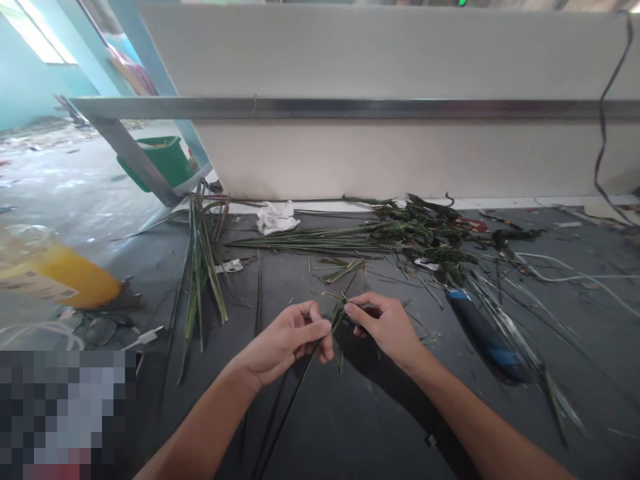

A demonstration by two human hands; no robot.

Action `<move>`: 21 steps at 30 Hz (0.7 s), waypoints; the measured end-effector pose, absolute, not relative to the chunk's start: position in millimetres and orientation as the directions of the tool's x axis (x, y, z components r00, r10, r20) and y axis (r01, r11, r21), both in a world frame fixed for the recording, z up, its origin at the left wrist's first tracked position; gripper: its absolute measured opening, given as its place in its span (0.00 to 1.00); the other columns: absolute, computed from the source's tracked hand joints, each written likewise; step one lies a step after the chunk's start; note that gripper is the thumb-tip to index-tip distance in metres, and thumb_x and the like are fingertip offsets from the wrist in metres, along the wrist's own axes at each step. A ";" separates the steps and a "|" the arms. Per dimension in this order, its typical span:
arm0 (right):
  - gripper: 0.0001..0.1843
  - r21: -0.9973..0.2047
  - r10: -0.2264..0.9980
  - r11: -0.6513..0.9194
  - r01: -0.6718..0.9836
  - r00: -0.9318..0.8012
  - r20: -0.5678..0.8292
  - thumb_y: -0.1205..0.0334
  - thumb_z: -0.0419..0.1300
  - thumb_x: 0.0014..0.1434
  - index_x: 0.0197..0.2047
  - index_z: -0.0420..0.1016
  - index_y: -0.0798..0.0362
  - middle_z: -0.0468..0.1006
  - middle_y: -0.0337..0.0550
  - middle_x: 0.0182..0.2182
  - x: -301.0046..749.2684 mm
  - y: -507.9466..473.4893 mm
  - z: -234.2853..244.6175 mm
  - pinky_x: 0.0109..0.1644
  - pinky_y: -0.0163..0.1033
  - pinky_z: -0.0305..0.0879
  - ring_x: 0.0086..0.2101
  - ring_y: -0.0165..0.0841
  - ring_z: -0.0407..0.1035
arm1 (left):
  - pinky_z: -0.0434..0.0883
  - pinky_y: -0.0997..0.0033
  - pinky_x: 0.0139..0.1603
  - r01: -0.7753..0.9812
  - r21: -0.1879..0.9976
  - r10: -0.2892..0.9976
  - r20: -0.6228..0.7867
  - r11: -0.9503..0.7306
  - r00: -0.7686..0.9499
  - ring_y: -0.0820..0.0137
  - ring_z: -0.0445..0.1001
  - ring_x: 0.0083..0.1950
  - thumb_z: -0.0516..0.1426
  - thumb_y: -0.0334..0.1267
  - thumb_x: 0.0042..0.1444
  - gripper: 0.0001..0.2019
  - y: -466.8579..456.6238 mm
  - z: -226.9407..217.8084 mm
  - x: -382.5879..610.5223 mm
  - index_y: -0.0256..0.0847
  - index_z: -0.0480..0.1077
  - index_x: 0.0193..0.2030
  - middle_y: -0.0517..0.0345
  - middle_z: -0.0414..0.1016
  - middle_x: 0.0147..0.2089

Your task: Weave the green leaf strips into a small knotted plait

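Leaf strips (337, 315) pinched by left hand (299, 339) and right hand (384, 327), short of worktop (320, 427) back edge; apparently mid-plaiting, next likely needing steady tension.

Over the dark counter (350, 427), the left hand (300, 333) and right hand (384, 323) pinch a green leaf strip (339, 312). At left are a leaf bundle (201, 260) and an orange drink bottle (70, 275); farther off, a crumpled tissue (277, 218) beside twisted leaves (403, 232); at right, a black-and-blue object (477, 333).
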State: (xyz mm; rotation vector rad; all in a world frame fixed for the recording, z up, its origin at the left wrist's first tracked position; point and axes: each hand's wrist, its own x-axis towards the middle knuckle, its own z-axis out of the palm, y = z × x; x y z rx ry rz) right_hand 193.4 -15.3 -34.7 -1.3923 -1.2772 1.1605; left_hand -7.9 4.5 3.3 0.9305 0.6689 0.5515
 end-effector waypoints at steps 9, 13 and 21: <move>0.13 -0.973 0.997 -0.073 0.220 0.028 -0.069 0.52 0.63 0.56 0.35 0.78 0.54 0.78 0.41 0.25 189.9 -20.1 -30.8 0.26 0.35 0.68 0.21 0.31 0.72 | 0.63 0.78 0.25 -0.204 0.861 0.764 -0.276 0.466 0.583 0.76 0.70 0.24 0.68 0.42 0.48 0.18 6.2 -3.7 -4.5 0.37 0.62 0.26 0.60 0.73 0.23; 0.13 -0.964 0.999 -0.052 0.262 0.018 -0.049 0.52 0.63 0.56 0.34 0.78 0.54 0.78 0.42 0.25 188.0 -21.6 -30.3 0.26 0.35 0.68 0.20 0.31 0.72 | 0.66 0.76 0.28 -0.197 0.859 0.768 -0.292 0.472 0.570 0.76 0.71 0.25 0.68 0.43 0.47 0.16 5.3 -6.2 -3.6 0.35 0.67 0.28 0.58 0.74 0.24; 0.10 -0.960 0.999 0.028 0.277 0.008 0.031 0.55 0.62 0.56 0.32 0.78 0.54 0.78 0.42 0.25 183.2 -23.2 -27.9 0.26 0.35 0.67 0.20 0.31 0.71 | 0.68 0.73 0.31 0.006 0.884 0.709 -0.378 0.467 0.595 0.73 0.73 0.27 0.69 0.41 0.45 0.18 4.7 -4.1 -5.2 0.33 0.73 0.39 0.55 0.77 0.26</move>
